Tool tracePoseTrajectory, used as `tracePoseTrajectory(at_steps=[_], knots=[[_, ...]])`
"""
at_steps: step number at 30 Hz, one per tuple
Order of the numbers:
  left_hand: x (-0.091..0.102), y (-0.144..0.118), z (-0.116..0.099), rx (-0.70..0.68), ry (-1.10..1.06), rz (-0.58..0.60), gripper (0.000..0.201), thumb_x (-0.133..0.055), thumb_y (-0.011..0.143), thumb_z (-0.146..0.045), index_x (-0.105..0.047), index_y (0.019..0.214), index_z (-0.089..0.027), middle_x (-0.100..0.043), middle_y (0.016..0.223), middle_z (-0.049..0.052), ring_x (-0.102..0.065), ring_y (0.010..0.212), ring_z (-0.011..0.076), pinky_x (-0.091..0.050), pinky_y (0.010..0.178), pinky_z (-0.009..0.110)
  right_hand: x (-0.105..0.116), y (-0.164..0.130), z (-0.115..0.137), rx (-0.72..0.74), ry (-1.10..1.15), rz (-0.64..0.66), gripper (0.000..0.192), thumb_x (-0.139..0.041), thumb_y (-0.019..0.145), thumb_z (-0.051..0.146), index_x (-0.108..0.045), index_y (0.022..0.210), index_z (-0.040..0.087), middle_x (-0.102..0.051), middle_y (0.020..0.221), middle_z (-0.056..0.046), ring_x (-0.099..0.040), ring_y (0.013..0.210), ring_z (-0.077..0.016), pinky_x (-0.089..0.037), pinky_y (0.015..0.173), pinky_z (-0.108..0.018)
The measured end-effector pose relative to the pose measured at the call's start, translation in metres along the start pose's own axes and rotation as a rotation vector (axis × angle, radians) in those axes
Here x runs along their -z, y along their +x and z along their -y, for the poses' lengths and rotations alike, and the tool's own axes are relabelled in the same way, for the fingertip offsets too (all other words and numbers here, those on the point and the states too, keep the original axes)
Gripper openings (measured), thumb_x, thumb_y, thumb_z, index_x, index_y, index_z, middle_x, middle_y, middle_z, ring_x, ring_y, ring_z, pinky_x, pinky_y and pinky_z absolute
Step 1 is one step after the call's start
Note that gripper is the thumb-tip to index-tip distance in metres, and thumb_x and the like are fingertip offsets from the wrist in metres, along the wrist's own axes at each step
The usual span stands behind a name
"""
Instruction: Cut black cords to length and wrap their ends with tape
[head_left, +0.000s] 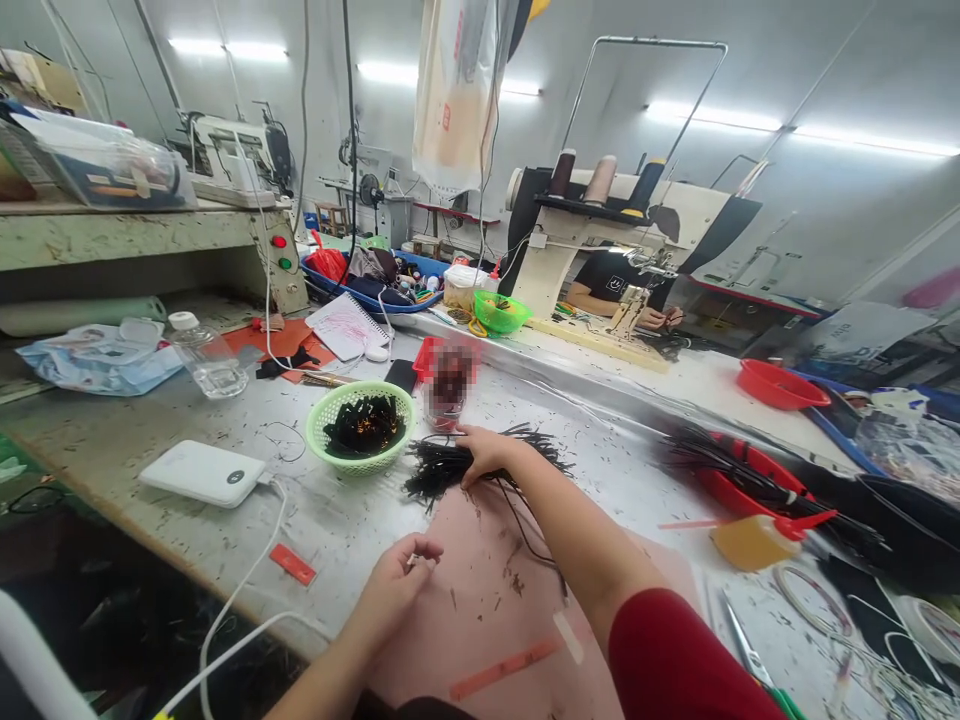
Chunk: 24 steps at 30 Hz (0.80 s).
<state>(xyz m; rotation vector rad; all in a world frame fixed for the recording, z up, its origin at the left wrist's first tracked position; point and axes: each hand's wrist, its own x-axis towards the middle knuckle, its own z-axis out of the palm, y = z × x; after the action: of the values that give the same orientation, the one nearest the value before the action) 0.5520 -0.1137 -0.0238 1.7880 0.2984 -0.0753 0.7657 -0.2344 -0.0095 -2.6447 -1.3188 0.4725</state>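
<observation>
From the head camera, the right hand [486, 452] reaches forward across the table [187, 400] and lies on a loose pile of black cords [450, 462], its grip spread flat with the fingers pressing into the strands rather than closed around any one of them. The pile sits at the far edge of a pink mat [495, 590], just right of a green basket [361, 427] that holds more dark pieces. The left hand [401, 575] hovers nearer the body over the mat's left edge, its grip curled in with fingertips pinched together; whether anything small is caught between them cannot be told. A white power bank [204, 473] with a white cable lies to the left, a clear plastic bottle [208, 355] stands farther back, and a yellow glue bottle [757, 540] with a red nozzle lies on its side to the right. Across the table another person sits behind a sewing machine [600, 235].
</observation>
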Motion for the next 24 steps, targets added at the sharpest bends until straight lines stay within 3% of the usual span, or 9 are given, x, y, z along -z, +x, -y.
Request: tracePoseTrajectory(at_steps=[4,8,11,15,20,24], knots=[[-0.007,-0.001,0.003,-0.055,0.144,0.033,0.016,-0.043,0.064,-0.025,-0.056,0.072,-0.019,-0.054,0.06,-0.001,-0.05,0.056,0.0164,-0.041,0.057,0.029,0.002,0.005,-0.001,0.024,0.003,0.02,0.066,-0.076,0.045,0.045,-0.061,0.104,0.019,-0.051,0.124,-0.01,-0.051,0.108,-0.0262,-0.044,0.082,-0.03],[-0.011,-0.009,0.002,-0.195,0.319,0.042,0.015,-0.042,0.066,-0.015,-0.055,0.072,-0.02,-0.059,0.074,0.003,-0.055,0.065,0.0169,-0.044,0.063,0.029,0.0,0.001,0.0,0.033,0.013,0.001,0.044,-0.074,0.051,0.041,-0.065,0.089,0.02,-0.065,0.099,-0.005,-0.06,0.087,-0.0216,-0.045,0.069,-0.026],[-0.014,-0.014,0.001,-0.305,0.464,0.08,0.018,-0.04,0.069,-0.012,-0.055,0.074,-0.02,-0.06,0.077,0.004,-0.057,0.069,0.0169,-0.044,0.064,0.027,-0.007,-0.007,0.004,-0.004,0.025,-0.066,0.03,-0.068,0.062,0.038,-0.064,0.087,0.022,-0.068,0.087,-0.003,-0.061,0.079,-0.0195,-0.043,0.064,-0.025],[-0.018,-0.018,0.001,-0.398,0.605,0.087,0.02,-0.037,0.076,-0.015,-0.056,0.073,-0.021,-0.059,0.073,0.003,-0.056,0.065,0.0162,-0.043,0.058,0.026,-0.02,-0.014,0.01,-0.087,0.028,-0.199,0.022,-0.055,0.075,0.029,-0.059,0.095,0.02,-0.066,0.092,-0.005,-0.06,0.085,-0.0204,-0.04,0.068,-0.026],[-0.017,-0.018,0.001,-0.439,0.536,0.037,0.03,-0.033,0.083,-0.026,-0.057,0.065,-0.02,-0.06,0.066,0.003,-0.057,0.062,0.0156,-0.044,0.059,0.025,-0.022,-0.006,0.015,-0.2,0.05,-0.357,0.025,-0.053,0.072,0.014,-0.057,0.096,0.017,-0.066,0.09,-0.009,-0.06,0.083,-0.0233,-0.039,0.068,-0.028],[-0.003,0.001,-0.024,-0.469,0.383,-0.184,0.032,-0.036,0.082,-0.029,-0.057,0.06,-0.019,-0.058,0.055,-0.001,-0.057,0.053,0.0145,-0.042,0.051,0.023,0.001,-0.02,0.008,-0.31,0.117,-0.576,0.031,-0.049,0.071,0.01,-0.055,0.101,0.015,-0.066,0.089,-0.011,-0.06,0.083,-0.0247,-0.04,0.068,-0.029]])
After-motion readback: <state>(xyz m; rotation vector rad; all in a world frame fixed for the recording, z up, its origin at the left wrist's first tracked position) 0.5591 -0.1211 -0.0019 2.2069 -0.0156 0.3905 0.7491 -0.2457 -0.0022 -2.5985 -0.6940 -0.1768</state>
